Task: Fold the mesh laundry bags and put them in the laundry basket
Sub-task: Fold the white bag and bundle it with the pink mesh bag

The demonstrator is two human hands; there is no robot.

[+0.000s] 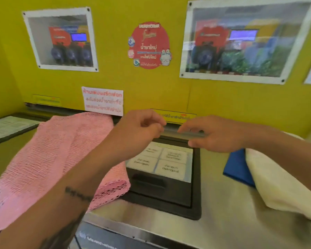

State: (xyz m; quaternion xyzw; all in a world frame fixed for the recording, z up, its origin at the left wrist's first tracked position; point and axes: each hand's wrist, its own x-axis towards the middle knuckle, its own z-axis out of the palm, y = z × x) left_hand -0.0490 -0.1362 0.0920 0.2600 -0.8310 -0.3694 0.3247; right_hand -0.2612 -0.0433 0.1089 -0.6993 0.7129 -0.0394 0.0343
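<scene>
A pink mesh laundry bag [52, 150] lies spread over the steel top of a washing machine [223, 212] on the left, its lower edge doubled over near the black detergent lid. My left forearm crosses above it. My left hand [140, 130] hovers past the bag's right edge with its fingers curled and thumb against the index finger; I see nothing in it. Just to its right, my right hand [214, 133] is in the air, thumb and fingers apart, holding nothing. Both hands are above the bag, not touching it. No laundry basket is in view.
A black detergent compartment lid [162, 186] with four white labels sits under the hands. A cream cloth [276, 186] lies on a blue folded item [239, 168] at the right. The yellow wall [151, 90] with posters stands close behind.
</scene>
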